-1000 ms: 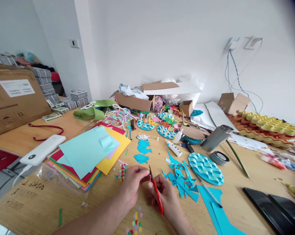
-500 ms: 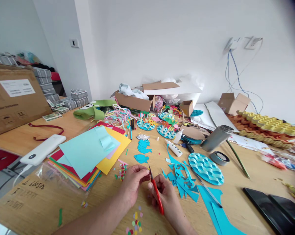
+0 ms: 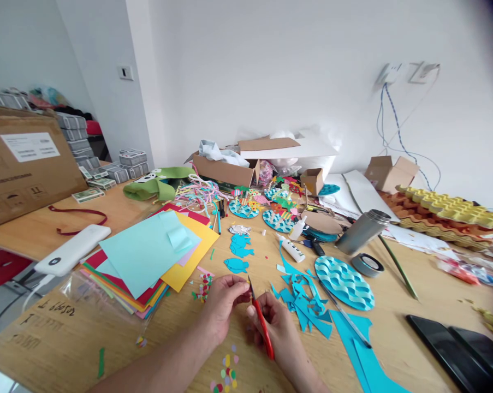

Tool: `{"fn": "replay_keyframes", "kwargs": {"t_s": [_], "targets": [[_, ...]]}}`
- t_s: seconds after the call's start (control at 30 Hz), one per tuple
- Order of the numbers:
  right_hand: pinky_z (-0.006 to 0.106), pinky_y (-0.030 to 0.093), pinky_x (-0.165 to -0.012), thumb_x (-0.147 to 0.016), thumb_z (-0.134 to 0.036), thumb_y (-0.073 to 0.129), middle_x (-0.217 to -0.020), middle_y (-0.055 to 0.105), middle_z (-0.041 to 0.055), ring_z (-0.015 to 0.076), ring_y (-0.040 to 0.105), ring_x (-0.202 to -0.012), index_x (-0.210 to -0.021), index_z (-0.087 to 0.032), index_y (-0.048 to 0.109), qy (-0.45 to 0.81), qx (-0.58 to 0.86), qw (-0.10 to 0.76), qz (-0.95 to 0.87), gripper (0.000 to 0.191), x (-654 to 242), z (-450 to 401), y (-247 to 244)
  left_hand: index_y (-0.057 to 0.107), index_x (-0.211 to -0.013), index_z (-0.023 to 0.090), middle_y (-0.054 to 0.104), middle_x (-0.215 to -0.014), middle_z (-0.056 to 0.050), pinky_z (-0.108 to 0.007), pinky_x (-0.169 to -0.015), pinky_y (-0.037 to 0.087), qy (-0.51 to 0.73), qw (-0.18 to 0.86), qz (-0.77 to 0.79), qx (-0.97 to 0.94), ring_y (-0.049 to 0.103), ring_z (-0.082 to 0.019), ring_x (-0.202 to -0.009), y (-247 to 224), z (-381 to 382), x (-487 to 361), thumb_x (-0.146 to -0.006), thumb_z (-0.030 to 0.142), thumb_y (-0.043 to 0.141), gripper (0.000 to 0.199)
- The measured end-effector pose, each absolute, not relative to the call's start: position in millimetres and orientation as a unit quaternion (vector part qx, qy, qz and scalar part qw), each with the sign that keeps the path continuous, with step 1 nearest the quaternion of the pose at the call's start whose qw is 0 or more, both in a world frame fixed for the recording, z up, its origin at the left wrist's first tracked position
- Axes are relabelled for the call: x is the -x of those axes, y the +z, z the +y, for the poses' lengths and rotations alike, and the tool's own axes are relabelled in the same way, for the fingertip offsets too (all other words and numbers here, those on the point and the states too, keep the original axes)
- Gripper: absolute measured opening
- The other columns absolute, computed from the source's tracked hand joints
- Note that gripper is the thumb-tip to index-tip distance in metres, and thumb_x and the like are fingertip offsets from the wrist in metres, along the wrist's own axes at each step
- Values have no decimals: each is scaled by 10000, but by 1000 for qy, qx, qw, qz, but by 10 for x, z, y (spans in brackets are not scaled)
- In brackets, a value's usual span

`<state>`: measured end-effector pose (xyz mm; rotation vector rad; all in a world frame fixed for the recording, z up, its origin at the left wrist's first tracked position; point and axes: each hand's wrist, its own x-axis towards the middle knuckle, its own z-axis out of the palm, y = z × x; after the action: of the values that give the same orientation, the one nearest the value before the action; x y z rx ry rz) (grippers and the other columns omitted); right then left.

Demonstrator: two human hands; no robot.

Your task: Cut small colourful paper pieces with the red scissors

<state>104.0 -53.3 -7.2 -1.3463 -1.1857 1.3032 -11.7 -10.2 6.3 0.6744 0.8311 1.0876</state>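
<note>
My right hand [image 3: 273, 322] grips a pair of red-handled scissors [image 3: 263, 327], whose blades point up and away from me. Close beside the blade tips, my left hand [image 3: 226, 300] is closed in a pinch; what its fingertips hold is too small or hidden to make out. Just beyond the hands lies a blue paper fish [image 3: 236, 265], with more blue fish cutouts [image 3: 241, 245] behind it. Blue paper scraps [image 3: 306, 303] are heaped right of my right hand. Small coloured paper dots [image 3: 229, 374] lie between my forearms.
Stacked coloured paper [image 3: 135, 256] and a white power bank [image 3: 72, 249] lie left. Rightward are a glue bottle [image 3: 292, 249], a wavy blue oval [image 3: 344, 283], tape [image 3: 367, 265], a steel flask [image 3: 363, 232] and dark phones [image 3: 455, 349]. Boxes [image 3: 224, 170] stand against the wall.
</note>
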Motion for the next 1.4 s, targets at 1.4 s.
{"fn": "replay_keyframes", "kwargs": {"t_s": [1.4], "targets": [[132, 307, -263, -682, -451, 673, -425, 465, -108, 52, 434, -271, -651, -203, 382, 552, 533, 442, -464, 383, -1038, -545, -12, 597, -618, 123, 601, -601, -21, -273, -634, 430, 458, 730, 379, -338, 544, -133, -600, 75, -46, 169, -582, 201, 664, 108]]}}
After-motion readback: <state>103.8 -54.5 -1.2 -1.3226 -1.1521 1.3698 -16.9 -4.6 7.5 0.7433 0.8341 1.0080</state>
